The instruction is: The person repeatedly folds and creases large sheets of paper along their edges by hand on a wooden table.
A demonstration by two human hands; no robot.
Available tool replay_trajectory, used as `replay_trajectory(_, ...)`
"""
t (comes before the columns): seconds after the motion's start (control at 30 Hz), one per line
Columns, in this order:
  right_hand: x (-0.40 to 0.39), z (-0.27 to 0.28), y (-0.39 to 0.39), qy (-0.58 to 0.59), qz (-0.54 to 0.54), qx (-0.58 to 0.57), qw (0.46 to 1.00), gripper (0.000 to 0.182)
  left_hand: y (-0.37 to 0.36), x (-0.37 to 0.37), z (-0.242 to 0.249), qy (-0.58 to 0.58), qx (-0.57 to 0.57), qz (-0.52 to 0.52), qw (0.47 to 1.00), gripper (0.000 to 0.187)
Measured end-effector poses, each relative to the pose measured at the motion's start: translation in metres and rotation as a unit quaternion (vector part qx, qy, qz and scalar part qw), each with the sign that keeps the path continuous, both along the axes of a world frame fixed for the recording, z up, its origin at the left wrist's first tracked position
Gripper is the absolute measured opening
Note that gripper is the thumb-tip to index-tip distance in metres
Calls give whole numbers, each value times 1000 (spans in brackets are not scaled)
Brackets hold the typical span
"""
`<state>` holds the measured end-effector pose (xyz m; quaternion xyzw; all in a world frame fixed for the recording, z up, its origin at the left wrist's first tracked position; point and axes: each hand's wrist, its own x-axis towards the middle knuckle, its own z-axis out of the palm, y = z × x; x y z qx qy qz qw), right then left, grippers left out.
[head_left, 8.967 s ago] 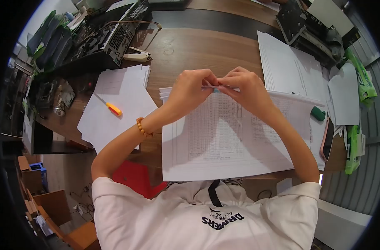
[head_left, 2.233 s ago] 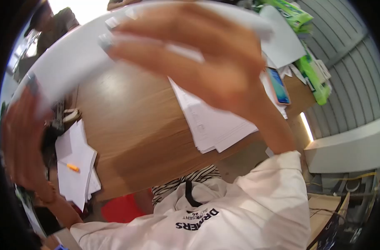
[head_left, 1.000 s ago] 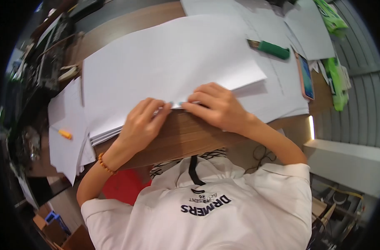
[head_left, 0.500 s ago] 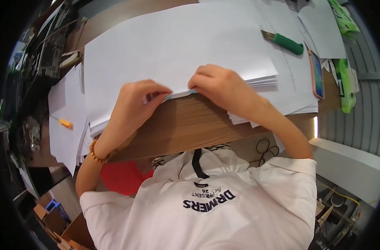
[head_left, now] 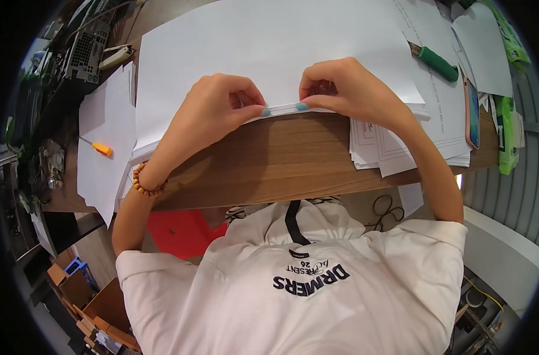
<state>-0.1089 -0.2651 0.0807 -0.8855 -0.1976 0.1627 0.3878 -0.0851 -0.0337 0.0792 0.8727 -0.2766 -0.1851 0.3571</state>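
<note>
A wide stack of large white paper sheets lies on the brown desk, its near edge in front of me. My left hand pinches that edge, thumb on the near side and fingers curled over the top. A short way to the right, my right hand grips the same edge in a like pinch. Between the two thumbs a narrow strip of paper edge shows, with thin lines along it. How many sheets are in the pinch I cannot tell.
At right lie printed papers, a green-handled tool and a phone. Green packs stand past it. On the left, a yellow-handled screwdriver rests on more paper. A red seat is below the desk.
The view has shifted, so the desk sits further right and higher. My hands have turned, the thumbs now lying in plain view along the paper edge, and they are slightly further apart.
</note>
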Motion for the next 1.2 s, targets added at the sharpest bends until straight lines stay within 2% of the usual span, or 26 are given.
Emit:
replay_trajectory(0.23,-6,-5,-1,-6,-4,19,1000,9,3,2,-4,33,-28,5,999,11)
replay_trajectory(0.33,-2,-7,-2,-2,3,13,1000,10,0,7,4,38,12,-9,999,11)
replay_trajectory(0.43,6,-6,-1,-20,33,-16,999,13,-6,12,9,12,61,-30,998,11)
replay_trajectory(0.53,15,4,6,-2,59,-70,996,16,-12,16,14,7,86,-43,995,12)
replay_trajectory(0.6,19,16,13,36,56,-150,986,17,-17,17,21,-10,161,-51,986,14)
replay_trajectory(0.63,20,19,15,38,56,-149,987,17,-17,17,21,-7,162,-52,985,14)
replay_trajectory(0.7,25,22,20,45,86,-202,975,20,-14,16,21,-141,214,-53,965,17)
replay_trajectory(0.73,26,23,22,47,86,-199,975,20,-14,13,17,-138,216,-55,965,17)
replay_trajectory(0.8,28,24,25,23,93,-246,965,21,-17,1,2,-300,49,-72,950,22)
replay_trajectory(0.83,29,23,25,25,92,-243,965,21,-26,-10,-3,-282,-34,-63,957,22)
replay_trajectory(0.87,30,21,25,11,86,-265,960,23,-29,-14,-10,-280,-33,-64,957,22)
replay_trajectory(0.93,30,24,23,-1,79,-287,955,25,-32,-20,-25,-130,-172,-5,976,18)
replay_trajectory(1.03,27,31,17,18,104,-255,961,25,-24,-13,-35,-71,-173,2,982,14)
replay_trajectory(1.1,19,27,5,75,10,-220,973,30,-24,-16,-34,-47,-165,2,985,12)
replay_trajectory(1.13,11,26,-1,76,9,-222,972,30,-26,-16,-32,-50,-167,8,985,12)
replay_trajectory(1.2,-8,23,-13,1,30,-113,993,31,-27,-16,-30,-54,-169,17,984,12)
